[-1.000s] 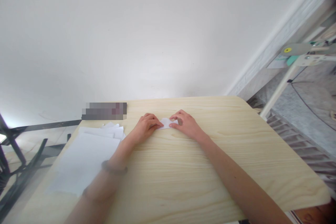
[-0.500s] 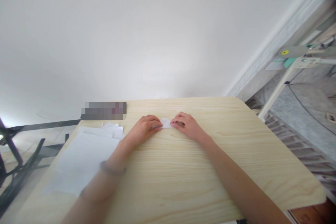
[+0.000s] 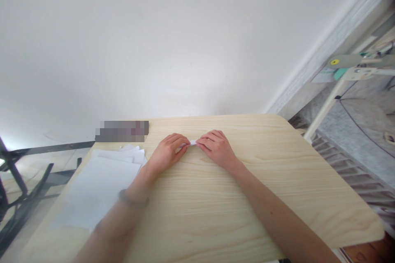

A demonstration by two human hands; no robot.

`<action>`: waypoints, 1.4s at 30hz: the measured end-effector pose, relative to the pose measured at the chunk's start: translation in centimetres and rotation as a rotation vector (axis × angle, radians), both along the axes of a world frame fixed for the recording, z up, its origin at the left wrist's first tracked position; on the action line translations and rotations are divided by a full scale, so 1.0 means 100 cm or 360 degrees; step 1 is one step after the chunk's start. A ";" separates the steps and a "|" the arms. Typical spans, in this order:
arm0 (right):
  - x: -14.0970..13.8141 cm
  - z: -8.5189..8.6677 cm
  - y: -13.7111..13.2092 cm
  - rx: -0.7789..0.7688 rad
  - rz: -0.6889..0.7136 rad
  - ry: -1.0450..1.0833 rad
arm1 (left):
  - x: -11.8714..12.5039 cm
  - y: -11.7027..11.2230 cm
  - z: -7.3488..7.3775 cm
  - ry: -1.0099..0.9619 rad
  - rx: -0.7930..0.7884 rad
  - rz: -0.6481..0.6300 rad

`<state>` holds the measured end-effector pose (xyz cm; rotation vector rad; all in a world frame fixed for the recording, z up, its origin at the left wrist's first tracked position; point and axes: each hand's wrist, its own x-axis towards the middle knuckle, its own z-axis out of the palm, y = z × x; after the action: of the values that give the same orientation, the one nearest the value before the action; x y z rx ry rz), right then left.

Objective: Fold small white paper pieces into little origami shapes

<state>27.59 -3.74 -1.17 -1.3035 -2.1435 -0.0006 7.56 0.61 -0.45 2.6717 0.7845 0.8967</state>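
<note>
A small folded piece of white paper [image 3: 193,142] lies between my fingertips, just above or on the far half of the wooden table; only a narrow strip of it shows. My left hand [image 3: 171,149] pinches its left end between thumb and fingers. On the other end, the thumb and fingers of my right hand [image 3: 217,148] are closed. The fingers hide both ends of the paper. A dark band circles my left wrist.
Several loose white sheets [image 3: 101,185] lie overlapping at the table's left, partly under my left forearm. A pixelated dark object [image 3: 123,131] sits at the back left corner. The table [image 3: 197,213] meets a white wall. A white metal frame [image 3: 327,102] stands off to the right.
The visible part of the paper has become narrower and flatter. My right hand has shifted slightly left, closer to my left hand, which stays nearly in place.
</note>
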 end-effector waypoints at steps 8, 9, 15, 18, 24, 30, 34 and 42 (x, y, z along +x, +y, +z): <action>-0.003 0.003 -0.003 0.0077 0.0082 0.0033 | 0.001 -0.002 0.003 -0.0120 0.0064 -0.0028; -0.005 0.003 -0.004 0.0081 0.0093 0.0031 | 0.001 -0.003 0.003 -0.0117 0.0069 -0.0026; -0.011 0.005 -0.006 0.0084 0.0159 0.0011 | 0.002 -0.006 0.003 -0.0083 0.0103 -0.0056; -0.012 0.007 -0.007 0.0048 0.0191 -0.0029 | 0.003 -0.006 0.004 -0.0066 0.0116 -0.0067; -0.008 0.011 -0.007 0.0019 0.0187 -0.0032 | 0.003 -0.006 0.007 -0.0116 0.0121 -0.0066; 0.007 0.011 -0.006 -0.0002 0.0156 0.0033 | 0.000 -0.004 0.009 -0.0136 0.0103 -0.0025; 0.016 0.011 -0.005 0.0000 0.0126 0.0088 | -0.004 -0.002 0.010 -0.0143 0.0106 0.0006; 0.009 0.010 -0.005 0.0001 0.0119 0.0046 | -0.004 -0.007 0.013 -0.0151 0.0026 0.0020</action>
<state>28.47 -4.26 -0.20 -1.2151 -2.1663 0.0476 7.18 -0.13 0.83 2.6188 0.7771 1.0285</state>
